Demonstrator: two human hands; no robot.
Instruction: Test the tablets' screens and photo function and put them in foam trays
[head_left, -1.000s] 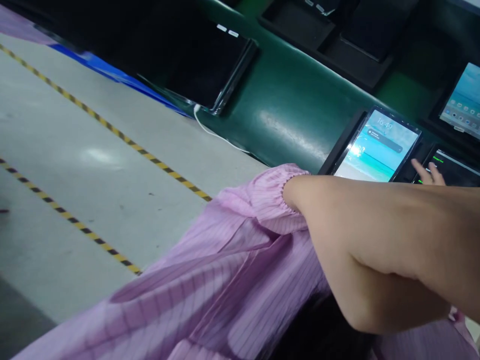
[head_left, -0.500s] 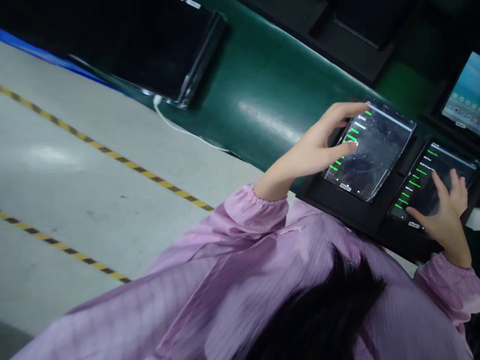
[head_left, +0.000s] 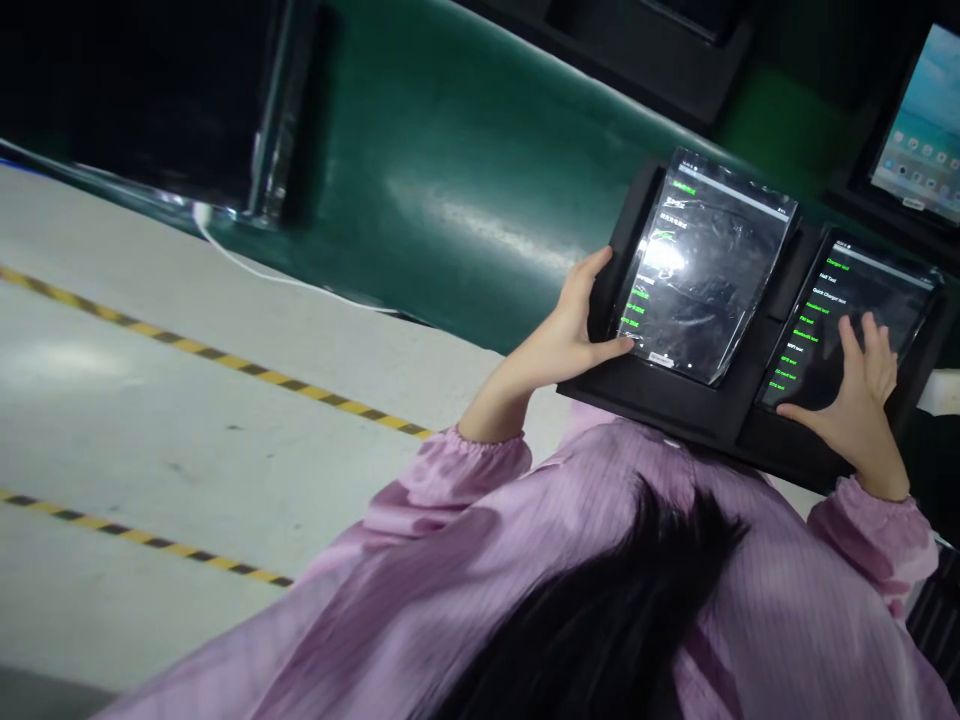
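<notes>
Two tablets lie side by side in a black foam tray at the table's edge. The left tablet (head_left: 712,270) is wrapped in clear film and lists green and white lines on a dark screen. On the right tablet (head_left: 806,335) a similar list in English shows. My left hand (head_left: 566,335) is open at the left side of the black tray (head_left: 645,385), its thumb at the left tablet's lower corner and its fingers by the tray's edge. Spread over the right tablet's screen is my right hand (head_left: 862,385), thumb near its lower edge; contact is hard to judge.
A dark stack of film-covered panels (head_left: 180,110) stands at the upper left, with a white cable (head_left: 255,270) running from it. Another lit tablet (head_left: 919,140) is at the far right. The green table mat (head_left: 450,170) lies between. Striped tape (head_left: 210,345) marks the floor.
My left hand has moved off the left tablet's screen to its lower corner and the tray's edge. My right hand stays over the right tablet. The view has shifted.
</notes>
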